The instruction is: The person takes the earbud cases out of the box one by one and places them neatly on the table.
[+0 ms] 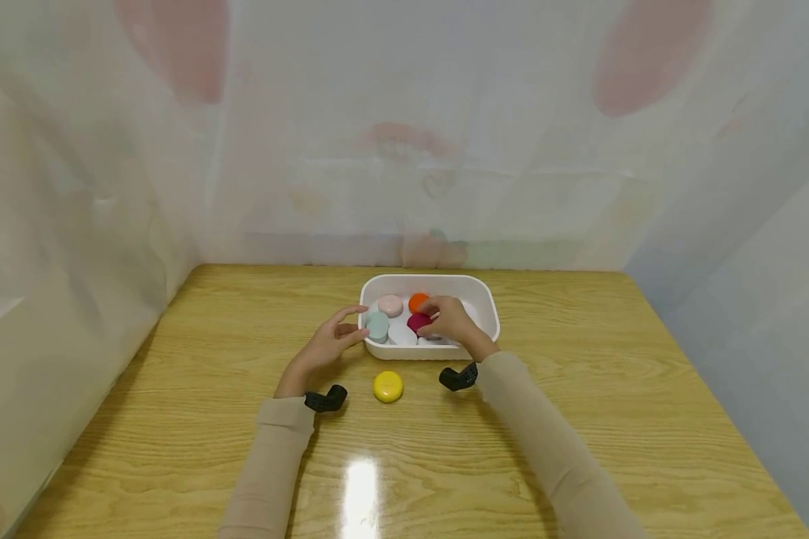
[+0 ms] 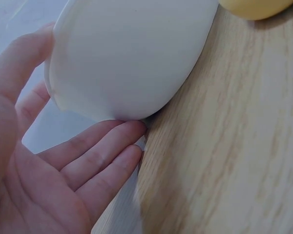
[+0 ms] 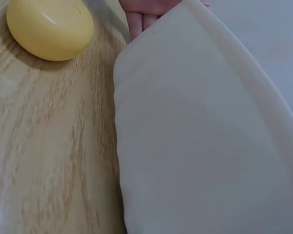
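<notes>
A white plastic bin (image 1: 483, 305) sits on the table with several rounded, puck-shaped pieces inside. Among them are a pale pink piece (image 1: 390, 305), an orange piece (image 1: 418, 302), a mint-green piece (image 1: 377, 326) and a white piece (image 1: 402, 334). My left hand (image 1: 326, 346) holds the bin's left end, thumb and fingers against its wall and rim. Reaching over the near wall, my right hand (image 1: 450, 320) pinches a crimson piece (image 1: 417, 323) inside; the bin's wall hides these fingertips in the right wrist view. A yellow puck-shaped piece (image 1: 388, 386) lies outside, before the bin.
The wooden table (image 1: 580, 419) ends at a pale fabric backdrop (image 1: 499, 202) behind the bin, with more fabric on both sides. Black wrist-worn devices (image 1: 326, 399) jut inward from both wrists.
</notes>
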